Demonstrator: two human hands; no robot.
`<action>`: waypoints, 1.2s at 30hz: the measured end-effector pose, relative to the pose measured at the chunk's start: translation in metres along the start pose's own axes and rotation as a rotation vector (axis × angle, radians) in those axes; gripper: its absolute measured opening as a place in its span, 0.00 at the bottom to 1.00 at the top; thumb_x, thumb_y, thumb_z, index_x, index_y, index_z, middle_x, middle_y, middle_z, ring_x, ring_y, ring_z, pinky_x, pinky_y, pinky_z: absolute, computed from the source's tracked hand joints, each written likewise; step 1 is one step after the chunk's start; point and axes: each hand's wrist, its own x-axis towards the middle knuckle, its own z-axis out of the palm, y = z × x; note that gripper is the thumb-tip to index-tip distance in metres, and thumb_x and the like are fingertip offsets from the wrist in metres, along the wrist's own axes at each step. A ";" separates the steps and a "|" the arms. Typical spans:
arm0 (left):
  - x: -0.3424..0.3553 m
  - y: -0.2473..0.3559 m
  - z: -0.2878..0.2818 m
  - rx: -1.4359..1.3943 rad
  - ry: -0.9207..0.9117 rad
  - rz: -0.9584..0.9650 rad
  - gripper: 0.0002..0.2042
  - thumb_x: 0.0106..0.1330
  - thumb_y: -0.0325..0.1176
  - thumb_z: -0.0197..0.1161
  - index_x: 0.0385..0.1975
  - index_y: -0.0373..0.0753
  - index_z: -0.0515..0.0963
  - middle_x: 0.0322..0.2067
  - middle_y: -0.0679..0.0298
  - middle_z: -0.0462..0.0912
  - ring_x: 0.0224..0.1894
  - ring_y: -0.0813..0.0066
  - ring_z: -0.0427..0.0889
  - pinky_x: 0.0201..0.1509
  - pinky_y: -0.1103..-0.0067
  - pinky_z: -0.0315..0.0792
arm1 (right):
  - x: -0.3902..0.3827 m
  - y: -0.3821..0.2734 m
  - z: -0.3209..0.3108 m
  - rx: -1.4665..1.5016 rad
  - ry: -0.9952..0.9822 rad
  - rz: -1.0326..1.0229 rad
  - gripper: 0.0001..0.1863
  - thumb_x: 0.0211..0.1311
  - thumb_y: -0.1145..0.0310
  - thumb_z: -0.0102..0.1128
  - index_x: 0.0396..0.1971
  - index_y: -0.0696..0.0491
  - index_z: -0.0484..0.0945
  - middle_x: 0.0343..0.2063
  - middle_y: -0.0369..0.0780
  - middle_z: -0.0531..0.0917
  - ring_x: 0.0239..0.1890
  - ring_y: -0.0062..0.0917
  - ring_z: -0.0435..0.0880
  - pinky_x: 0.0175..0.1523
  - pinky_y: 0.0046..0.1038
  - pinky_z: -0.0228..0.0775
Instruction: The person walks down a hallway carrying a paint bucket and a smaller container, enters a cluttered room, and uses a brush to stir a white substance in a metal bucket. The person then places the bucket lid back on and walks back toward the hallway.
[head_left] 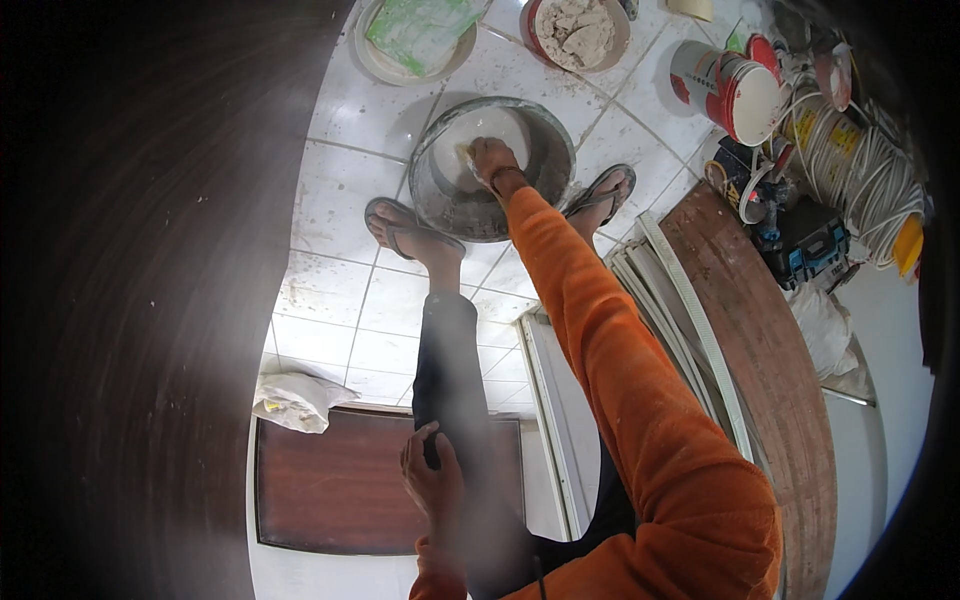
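Observation:
My right hand (492, 162) reaches down into a grey, stained tub (427, 190) between my sandalled feet, fingers closed on a small yellowish object (464, 153) too hidden to name, over pale, milky liquid or paste (490, 128) inside. My left hand (430, 470) is beside my left leg (445, 350), near the knee, its fingers loosely curved and apart, holding nothing visible.
Two bowls, one with green stuff (420, 30), one with powder (570, 35), a red-white bucket (750, 100), coiled cables (860, 180), tools (810, 250), planks (750, 320), a white sack (295, 400) and a dark wooden panel (380, 480) surround me on tiles (330, 220).

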 end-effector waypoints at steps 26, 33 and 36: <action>-0.019 -0.002 -0.005 0.017 0.081 0.037 0.09 0.62 0.34 0.58 0.39 0.41 0.81 0.40 0.61 0.84 0.47 0.58 0.78 0.53 0.66 0.71 | -0.073 -0.032 -0.013 0.135 -0.023 0.146 0.27 0.62 0.51 0.50 0.54 0.55 0.69 0.43 0.56 0.80 0.49 0.53 0.76 0.55 0.42 0.68; -0.026 0.002 0.000 0.035 0.076 0.024 0.09 0.62 0.34 0.58 0.39 0.41 0.81 0.40 0.61 0.84 0.47 0.58 0.78 0.53 0.66 0.71 | -0.080 -0.023 -0.007 0.295 0.094 0.199 0.25 0.64 0.51 0.47 0.47 0.59 0.73 0.43 0.58 0.79 0.50 0.52 0.77 0.55 0.43 0.68; -0.031 -0.001 0.006 0.029 0.084 0.031 0.09 0.62 0.34 0.58 0.38 0.41 0.81 0.40 0.61 0.83 0.47 0.58 0.78 0.53 0.66 0.71 | -0.078 -0.019 -0.007 0.232 0.071 0.117 0.25 0.64 0.51 0.46 0.44 0.60 0.75 0.43 0.58 0.79 0.50 0.50 0.78 0.54 0.42 0.69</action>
